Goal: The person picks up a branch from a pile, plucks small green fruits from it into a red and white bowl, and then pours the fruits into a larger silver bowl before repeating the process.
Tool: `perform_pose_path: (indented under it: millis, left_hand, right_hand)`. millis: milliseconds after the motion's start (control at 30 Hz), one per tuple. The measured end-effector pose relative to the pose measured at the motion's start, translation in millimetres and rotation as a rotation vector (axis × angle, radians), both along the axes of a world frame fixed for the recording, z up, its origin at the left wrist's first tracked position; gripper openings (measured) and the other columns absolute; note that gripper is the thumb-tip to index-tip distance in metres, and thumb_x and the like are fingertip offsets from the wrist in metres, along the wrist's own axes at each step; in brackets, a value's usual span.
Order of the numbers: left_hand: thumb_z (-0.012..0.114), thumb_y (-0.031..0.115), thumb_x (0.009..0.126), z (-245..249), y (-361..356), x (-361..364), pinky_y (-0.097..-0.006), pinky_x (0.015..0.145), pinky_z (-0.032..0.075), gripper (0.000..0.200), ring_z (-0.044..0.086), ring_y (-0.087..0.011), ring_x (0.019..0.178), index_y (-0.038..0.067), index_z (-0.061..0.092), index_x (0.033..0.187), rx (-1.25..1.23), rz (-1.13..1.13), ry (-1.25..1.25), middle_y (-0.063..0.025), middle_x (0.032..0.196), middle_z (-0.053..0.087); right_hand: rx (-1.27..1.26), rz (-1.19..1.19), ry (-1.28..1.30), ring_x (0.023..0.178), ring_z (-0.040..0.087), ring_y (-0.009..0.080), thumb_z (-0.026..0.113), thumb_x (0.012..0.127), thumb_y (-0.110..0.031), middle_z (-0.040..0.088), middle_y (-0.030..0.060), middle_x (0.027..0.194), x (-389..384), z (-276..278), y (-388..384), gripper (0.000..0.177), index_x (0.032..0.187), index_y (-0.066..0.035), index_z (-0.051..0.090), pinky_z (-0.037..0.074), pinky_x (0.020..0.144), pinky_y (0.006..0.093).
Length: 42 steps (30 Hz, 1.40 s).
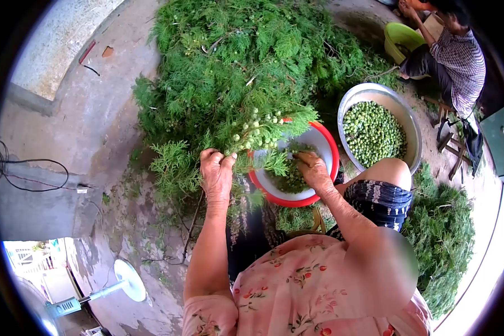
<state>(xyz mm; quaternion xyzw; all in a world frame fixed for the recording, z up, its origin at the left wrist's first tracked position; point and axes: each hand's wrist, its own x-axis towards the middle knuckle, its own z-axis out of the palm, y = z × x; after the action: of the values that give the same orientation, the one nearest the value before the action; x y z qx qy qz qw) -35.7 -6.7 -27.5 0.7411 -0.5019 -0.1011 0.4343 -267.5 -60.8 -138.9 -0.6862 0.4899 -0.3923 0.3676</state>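
My left hand [215, 173] is closed around the stem of a leafy conifer branch [252, 131], which bears a cluster of small pale green cones. The branch reaches over the left side of a red-rimmed basin [335, 154]. Inside that basin lie green cones with bits of leaf [290, 182]. Over its right half is my right hand [313, 168], fingers bent together close to the cones; whatever they hold is hidden. A metal basin [413, 126] full of round green cones [375, 129] stands to the right.
A large heap of cut conifer branches [235, 61] rises in front. More greenery [439, 235] lies at right. Another person [459, 61] sits at the upper right beside a yellow-green tub [400, 39] and a wooden stool [453, 148]. At lower left stands a fan [130, 280].
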Motion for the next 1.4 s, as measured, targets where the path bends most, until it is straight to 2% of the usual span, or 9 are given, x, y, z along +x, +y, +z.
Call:
perform_pose_path:
  millis: [133,333,500,600,833,1033,1100,1233,1400]
  left_hand:
    - [0.073,0.015,0.068,-6,-2,3,-0.0336,0.070,0.041,0.027,0.050,-0.0246,0.077,-0.004,0.053,0.070,-0.002,-0.023,-0.002,-0.0108,0.092,0.052]
    - [0.066,0.013,0.073,8,-4,-9,-0.0349,0.069,0.040,0.024,0.050,-0.0234,0.076,-0.006,0.053,0.069,0.093,-0.081,0.045,-0.0109,0.096,0.047]
    - [0.065,0.013,0.073,7,-5,-9,-0.0354,0.069,0.041,0.023,0.051,-0.0251,0.075,-0.005,0.052,0.069,0.073,-0.121,0.021,-0.0114,0.096,0.048]
    - [0.065,0.013,0.073,3,-6,-6,-0.0357,0.070,0.041,0.022,0.051,-0.0263,0.076,-0.005,0.051,0.070,0.120,-0.130,0.031,-0.0118,0.096,0.048]
    - [0.064,0.009,0.073,0,-7,-6,-0.0355,0.071,0.041,0.020,0.050,-0.0268,0.080,-0.006,0.050,0.071,0.112,-0.069,-0.061,-0.0125,0.097,0.047]
    - [0.066,0.005,0.071,5,-8,-12,-0.0338,0.070,0.041,0.020,0.050,-0.0234,0.077,-0.006,0.050,0.070,0.086,-0.031,0.128,-0.0108,0.096,0.046]
    - [0.066,0.005,0.072,-3,-7,-13,-0.0331,0.069,0.041,0.020,0.050,-0.0221,0.075,-0.007,0.050,0.070,0.075,-0.039,0.033,-0.0100,0.096,0.046]
    - [0.066,0.006,0.072,2,-11,-15,-0.0329,0.067,0.041,0.020,0.050,-0.0212,0.073,-0.006,0.050,0.071,0.094,-0.024,0.041,-0.0083,0.095,0.047]
    - [0.065,0.008,0.073,-6,-10,-16,-0.0328,0.071,0.041,0.019,0.050,-0.0229,0.077,-0.005,0.051,0.070,0.109,-0.046,0.036,-0.0074,0.095,0.047]
  right_hand:
    - [-0.118,-0.038,-0.055,0.084,0.058,0.0327,0.063,0.080,-0.017,0.061,0.0155,0.088,17,47,5,0.017,0.092,-0.004,0.062,0.047,0.076,0.0382]
    - [-0.087,0.291,0.020,0.082,0.059,0.0371,0.068,0.076,-0.025,0.061,0.0209,0.087,55,89,8,0.037,0.097,0.004,0.059,0.049,0.072,0.0384]
    - [0.166,0.536,-0.117,0.065,0.058,0.0190,0.057,0.084,-0.013,0.060,0.0136,0.071,79,92,2,0.026,0.105,0.000,0.053,0.047,0.065,0.0333]
    - [0.105,0.568,-0.142,0.062,0.056,0.0193,0.057,0.084,-0.012,0.058,0.0115,0.066,83,93,2,0.021,0.101,-0.001,0.054,0.047,0.063,0.0339]
    - [-0.110,0.386,0.117,0.061,0.055,0.0374,0.058,0.081,-0.011,0.056,0.0188,0.066,82,96,16,0.008,0.083,-0.003,0.057,0.046,0.056,0.0386]
    - [-0.045,0.315,0.002,0.062,0.054,0.0401,0.057,0.083,-0.018,0.054,0.0202,0.062,60,101,26,0.020,0.070,-0.004,0.051,0.044,0.054,0.0455]
    - [-0.043,0.305,0.006,0.060,0.053,0.0412,0.056,0.082,-0.016,0.052,0.0211,0.061,53,110,33,0.019,0.070,-0.003,0.051,0.043,0.052,0.0450]
    - [-0.017,0.331,-0.128,0.057,0.050,0.0359,0.055,0.084,-0.007,0.050,0.0183,0.062,25,104,47,0.013,0.076,0.001,0.050,0.041,0.051,0.0358]
    - [0.084,0.306,-0.049,0.053,0.047,0.0294,0.057,0.085,-0.009,0.052,0.0165,0.063,14,111,52,0.013,0.078,0.001,0.052,0.041,0.052,0.0339]
